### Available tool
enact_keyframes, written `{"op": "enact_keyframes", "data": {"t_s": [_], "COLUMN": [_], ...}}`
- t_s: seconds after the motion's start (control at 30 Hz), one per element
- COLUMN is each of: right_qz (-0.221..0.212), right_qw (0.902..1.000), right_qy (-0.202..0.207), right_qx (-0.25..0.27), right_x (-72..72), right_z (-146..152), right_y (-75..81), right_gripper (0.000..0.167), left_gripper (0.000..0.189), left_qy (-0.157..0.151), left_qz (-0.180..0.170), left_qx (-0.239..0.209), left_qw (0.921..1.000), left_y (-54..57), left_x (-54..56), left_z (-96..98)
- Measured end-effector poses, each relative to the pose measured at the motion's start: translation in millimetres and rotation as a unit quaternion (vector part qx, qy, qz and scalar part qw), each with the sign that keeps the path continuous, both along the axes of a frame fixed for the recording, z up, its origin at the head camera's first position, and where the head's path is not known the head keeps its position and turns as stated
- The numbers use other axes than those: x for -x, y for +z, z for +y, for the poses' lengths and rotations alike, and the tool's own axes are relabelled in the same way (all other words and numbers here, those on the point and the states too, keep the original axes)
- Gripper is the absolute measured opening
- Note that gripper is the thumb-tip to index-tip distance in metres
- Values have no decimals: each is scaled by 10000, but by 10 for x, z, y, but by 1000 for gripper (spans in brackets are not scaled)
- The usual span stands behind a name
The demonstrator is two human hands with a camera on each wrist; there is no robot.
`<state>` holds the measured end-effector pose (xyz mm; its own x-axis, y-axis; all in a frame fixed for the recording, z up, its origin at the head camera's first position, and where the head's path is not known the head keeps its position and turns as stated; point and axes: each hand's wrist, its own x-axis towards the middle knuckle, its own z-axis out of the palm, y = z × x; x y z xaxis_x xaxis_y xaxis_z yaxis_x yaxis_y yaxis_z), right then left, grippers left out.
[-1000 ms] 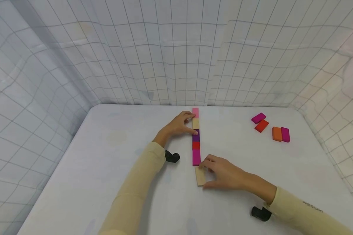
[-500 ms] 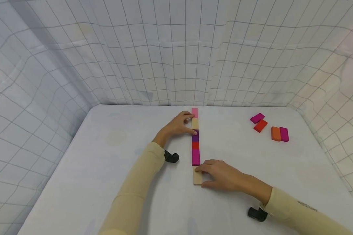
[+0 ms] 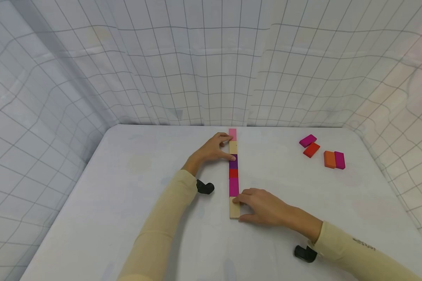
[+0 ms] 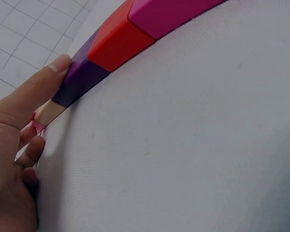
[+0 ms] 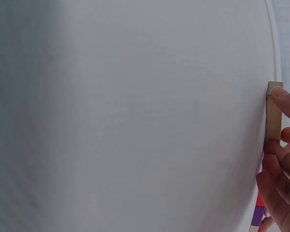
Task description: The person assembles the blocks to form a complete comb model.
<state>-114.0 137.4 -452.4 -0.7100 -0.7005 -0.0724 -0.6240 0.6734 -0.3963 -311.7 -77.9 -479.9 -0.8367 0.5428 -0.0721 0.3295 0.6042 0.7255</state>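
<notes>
A straight row of coloured blocks runs down the middle of the table, its far end a pink block (image 3: 233, 134). Nearer come a pale wooden block (image 3: 233, 147), a purple block (image 3: 233, 163), a red block (image 3: 233, 173) and a magenta block (image 3: 233, 187). My left hand (image 3: 212, 150) rests along the far part, thumb touching the purple block and index finger at the pink one. At the near end my right hand (image 3: 267, 207) holds a second pale wooden block (image 5: 273, 118) between thumb and fingers, in line with the magenta block and right up against it.
To the right lie a loose magenta block (image 3: 307, 141) and red block (image 3: 311, 150), then an orange block (image 3: 329, 159) beside another magenta block (image 3: 340, 160). White cloth covers the table (image 3: 133, 203). Gridded curtains (image 3: 197, 70) hang at the back and sides.
My right hand has shifted the near wooden block left and slightly forward, straightening it and closing the gap to the magenta block. My left hand has stayed in place.
</notes>
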Motion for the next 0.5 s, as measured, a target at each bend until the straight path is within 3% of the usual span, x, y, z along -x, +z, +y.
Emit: {"op": "enact_keyframes", "data": {"t_s": [0.5], "right_qz": [43], "right_qw": [10000], "right_qy": [50], "right_qx": [-67], "right_x": [84], "right_z": [131], "right_y": [60], "right_gripper": [51], "left_gripper": [94], "left_qy": [-56], "left_qz": [57], "left_qx": [69], "left_qw": [9999], "left_y": [1], "left_x": [12], "left_z": [4]}}
